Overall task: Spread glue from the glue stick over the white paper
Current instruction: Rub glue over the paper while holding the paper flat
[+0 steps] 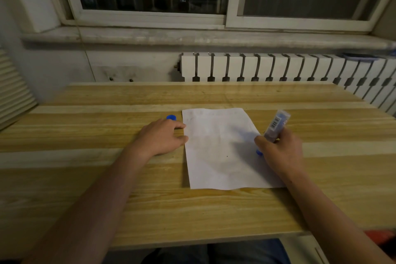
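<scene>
A white paper (220,152) lies flat on the wooden table (150,203), with a faint fold across its middle. My left hand (162,137) rests on the table with its fingertips on the paper's left edge. My right hand (280,150) grips a blue glue stick (276,125), tilted, its barcoded body pointing up and away and its blue lower tip near the paper's right edge. The stick's blue cap (171,117) stands on the table just beyond my left hand.
A white radiator (278,68) and a window sill (192,36) stand behind the table's far edge. A dark flat object (360,57) lies on the radiator's right end. The table's near edge runs just above my lap.
</scene>
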The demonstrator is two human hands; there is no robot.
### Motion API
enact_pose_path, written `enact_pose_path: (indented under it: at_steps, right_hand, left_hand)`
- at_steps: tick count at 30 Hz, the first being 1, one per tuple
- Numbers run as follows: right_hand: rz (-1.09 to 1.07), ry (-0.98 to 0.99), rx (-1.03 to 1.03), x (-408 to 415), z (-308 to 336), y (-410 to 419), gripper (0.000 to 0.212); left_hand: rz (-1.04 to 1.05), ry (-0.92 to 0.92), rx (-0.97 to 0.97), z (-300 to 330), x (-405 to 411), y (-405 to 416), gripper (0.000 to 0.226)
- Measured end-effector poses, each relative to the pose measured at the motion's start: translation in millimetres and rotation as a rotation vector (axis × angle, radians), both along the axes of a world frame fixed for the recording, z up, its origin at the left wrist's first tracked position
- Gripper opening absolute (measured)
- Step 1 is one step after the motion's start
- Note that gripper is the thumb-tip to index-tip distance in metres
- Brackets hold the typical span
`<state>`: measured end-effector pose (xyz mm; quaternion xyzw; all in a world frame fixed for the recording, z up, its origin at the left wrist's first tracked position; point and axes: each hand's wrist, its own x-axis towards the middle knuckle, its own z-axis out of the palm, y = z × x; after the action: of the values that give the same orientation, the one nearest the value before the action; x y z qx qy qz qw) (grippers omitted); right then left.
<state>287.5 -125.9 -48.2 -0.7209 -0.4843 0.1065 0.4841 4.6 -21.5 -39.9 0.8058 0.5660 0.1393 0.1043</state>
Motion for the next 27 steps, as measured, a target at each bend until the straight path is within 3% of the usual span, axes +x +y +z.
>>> enact_pose_path:
  at_steps: [10,20,23,27]
  right_hand:
    - [0.019,0.115,0.038,-4.7,2.7,-3.4,0.014]
    - [0.236,0.247,0.031,-36.0,4.7,-5.2,0.009]
    - [0.33,0.291,0.021,-56.8,7.6,-7.3,0.02]
    - [0.424,0.251,-0.027,-87.5,8.2,-6.2,0.018]
  left_hand:
    - [-0.004,-0.002,0.001,-1.9,-0.4,1.7,0.051]
    - [-0.013,-0.012,-0.002,-0.3,-1.0,0.0,0.051]
    - [-0.004,-0.003,-0.007,-0.8,-0.8,-0.2,0.051]
    - [0.019,0.011,0.007,-1.4,1.0,1.7,0.053]
